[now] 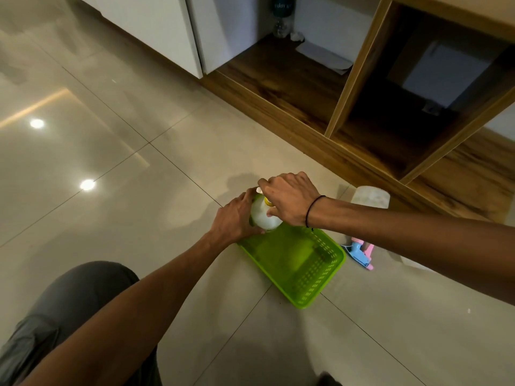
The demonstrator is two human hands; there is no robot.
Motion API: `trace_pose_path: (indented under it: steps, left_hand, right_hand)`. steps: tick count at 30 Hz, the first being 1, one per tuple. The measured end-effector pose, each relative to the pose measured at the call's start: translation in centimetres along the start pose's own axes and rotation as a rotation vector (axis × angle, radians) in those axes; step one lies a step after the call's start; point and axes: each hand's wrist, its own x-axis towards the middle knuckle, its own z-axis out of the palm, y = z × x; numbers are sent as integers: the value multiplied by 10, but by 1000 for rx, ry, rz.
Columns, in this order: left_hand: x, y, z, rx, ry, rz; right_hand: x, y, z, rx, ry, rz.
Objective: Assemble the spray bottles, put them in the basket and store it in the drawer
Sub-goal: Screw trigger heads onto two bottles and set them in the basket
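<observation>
Head view: both hands grip the upright bottle, neck up, over the basket

Bare forearms, a thin black wristband on the right wrist, grey trousers

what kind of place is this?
Probably a home, worked on at floor level: glossy tiled floor, a low wooden cabinet with open compartments, and a green basket with a spray bottle on the floor.
</observation>
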Motion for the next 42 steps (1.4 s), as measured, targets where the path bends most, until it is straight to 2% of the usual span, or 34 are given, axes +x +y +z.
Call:
trace_pose_path:
  steps: [6,11,13,15,18,21,25,29,38,42]
  left_hand:
    - [-2,4,-7,-24,-36,-31]
    - [1,5,-39,-86,-214,7]
    - [3,4,-56,-169,-238,24]
    - [5,8,-72,-287,-155,-31]
    - [12,23,-91,-394,87,-160]
    - [15,47,-103,-445,313,-189]
    - [17,82,-110,-559,329,-106]
    - [17,121,-96,-517,288,40]
    - [6,195,-47,-199,253,234]
    - [7,216,-16,-132,156,300]
  right_hand:
    - [-2,13,-6,43,53,22]
    - [-11,24,-9,57,120,37]
    - [-16,29,-13,69,169,39]
    - [-21,36,-19,97,199,64]
    - [-30,49,-28,148,194,138]
    - [-46,61,-34,167,191,193]
    - [-67,72,-37,160,202,232]
    - [-89,82,-35,159,161,251]
    - [-162,104,-24,85,-16,331]
    - [-187,119,-10,80,-133,405]
